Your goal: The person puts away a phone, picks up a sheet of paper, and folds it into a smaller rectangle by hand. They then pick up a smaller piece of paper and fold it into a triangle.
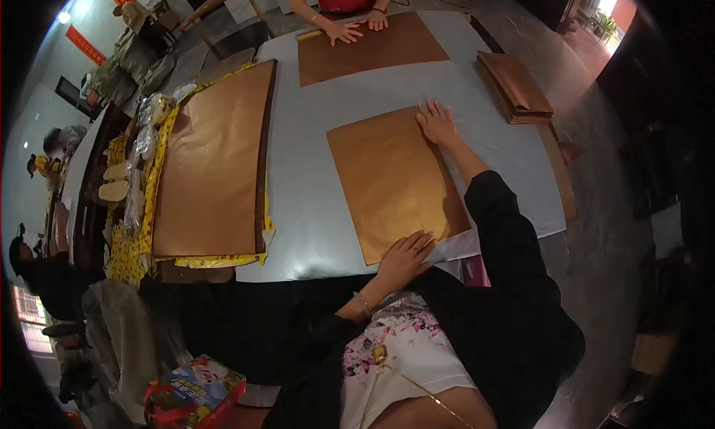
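A brown paper sheet point(395, 179), which looks folded, lies on the pale table covering in front of me. My left hand point(406, 259) rests flat on its near edge, fingers stretched out and pointing right. At the far right corner, my right hand point(436, 122) presses down with fingers spread. Neither hand grasps anything. Whether the sheet has one layer or more under my palms is hidden.
To the left lies a large stack of brown paper point(212, 164) on yellow wrapping point(167, 168). Folded brown sheets point(514, 86) are piled at the right edge. Across the table point(298, 213), a co-worker's hands point(342, 33) lie on another brown sheet point(372, 53).
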### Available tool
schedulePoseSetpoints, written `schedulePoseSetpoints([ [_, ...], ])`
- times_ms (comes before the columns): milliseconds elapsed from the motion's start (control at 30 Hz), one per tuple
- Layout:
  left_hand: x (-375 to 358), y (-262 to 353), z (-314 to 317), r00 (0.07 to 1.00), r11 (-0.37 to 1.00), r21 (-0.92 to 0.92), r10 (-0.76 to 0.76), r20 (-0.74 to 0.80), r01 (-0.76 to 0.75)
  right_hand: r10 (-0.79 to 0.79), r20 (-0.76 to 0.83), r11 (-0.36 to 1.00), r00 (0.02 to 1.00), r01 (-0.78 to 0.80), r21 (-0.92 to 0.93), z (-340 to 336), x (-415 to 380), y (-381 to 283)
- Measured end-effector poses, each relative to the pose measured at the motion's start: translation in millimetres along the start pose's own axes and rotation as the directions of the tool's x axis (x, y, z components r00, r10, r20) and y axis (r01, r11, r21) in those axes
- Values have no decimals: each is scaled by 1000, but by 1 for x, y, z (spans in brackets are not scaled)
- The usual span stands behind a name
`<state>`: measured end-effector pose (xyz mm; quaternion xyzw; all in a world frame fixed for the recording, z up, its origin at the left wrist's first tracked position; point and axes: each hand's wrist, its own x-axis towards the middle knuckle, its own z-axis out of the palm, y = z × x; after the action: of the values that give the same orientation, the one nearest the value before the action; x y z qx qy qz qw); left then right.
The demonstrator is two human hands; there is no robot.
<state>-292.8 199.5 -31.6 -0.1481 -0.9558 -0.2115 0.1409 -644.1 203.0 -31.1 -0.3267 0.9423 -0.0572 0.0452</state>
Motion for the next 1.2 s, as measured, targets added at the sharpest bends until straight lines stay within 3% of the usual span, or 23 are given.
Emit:
schedulePoseSetpoints([
  [33, -1, 1, 1, 1000, 1000, -1, -4, -5, 4, -5, 1, 1000, 1000, 5, -5, 2, 0, 2],
  [100, -1, 0, 0, 1000, 1000, 19, 7, -19, -7, 175, -111, 899, 978, -113, 424, 5, 1, 4],
  [133, -1, 0, 0, 1000, 1000, 21, 6, -24, -6, 171, -114, 900, 979, -109, 421, 10, -1, 3],
  [200, -1, 1, -2, 1000, 1000, -3, -1, -12, 0, 15, -324, 901, 946, 128, 415, 21, -23, -3],
  [267, -1, 1, -2, 1000, 1000, -11, -2, -9, 2, -348, -355, 793, 868, 474, 382, 1, -74, -32],
  [333, -1, 0, -1, 1000, 1000, -18, -8, -5, 8, -673, -101, 721, 733, 681, 133, -12, -103, -48],
  [367, -1, 0, 0, 1000, 1000, -22, -5, -13, 5, -675, -96, 720, 732, 681, 134, -8, -104, -49],
  [433, -3, -1, 2, 1000, 1000, -26, -13, -23, 12, -780, 25, 621, 626, 768, 156, 0, -103, -53],
  [467, -3, -1, 2, 1000, 999, -39, -7, -27, 6, -736, 47, 676, 676, 728, 117, -12, -100, -53],
  [500, -2, -2, 3, 999, 999, -51, -3, -33, 1, -745, 52, 666, 665, 737, 117, -10, -86, -49],
  [567, -2, -2, 4, 999, 999, -46, -6, -44, 4, -612, -27, 774, 790, 606, 182, -4, -52, -36],
  [633, -3, -1, 3, 997, 999, -32, -29, -66, 27, -507, -50, 851, 860, 509, 126, -4, -25, -25],
  [667, -3, -1, 3, 998, 999, -42, -17, -58, 15, -540, -41, 832, 841, 541, 123, -4, -20, -23],
  [733, -3, -2, 3, 997, 998, -45, -35, -66, 32, -423, -42, 901, 905, 425, 92, -2, -13, -23],
  [867, -8, -2, 4, 998, 999, -34, -10, -62, 8, -460, -95, 885, 883, 464, 23, 13, -11, -23],
  [933, -10, -1, 5, 999, 1000, -9, -7, -54, 6, -592, -167, 804, 789, 592, -57, 2, -32, -36],
  [967, -12, -1, 7, 999, 1000, -9, 4, -52, -4, -688, -206, 714, 696, 700, -18, -3, -47, -45],
  [1000, -16, -2, 9, 999, 1000, -6, 9, -48, -10, -704, -198, 698, 682, 716, -16, -10, -60, -52],
  [1067, -19, -2, 14, 996, 999, 16, -28, -84, 30, -802, 9, 596, 597, 799, 82, -16, -79, -73],
  [1133, -17, -2, 17, 988, 1000, -7, 12, -152, -13, -833, 26, 553, 553, 829, 84, -5, -71, -77],
  [1200, -18, 0, 11, 994, 999, -2, -33, -109, 33, -751, -23, 653, 659, 748, 122, 1, -55, -78],
])
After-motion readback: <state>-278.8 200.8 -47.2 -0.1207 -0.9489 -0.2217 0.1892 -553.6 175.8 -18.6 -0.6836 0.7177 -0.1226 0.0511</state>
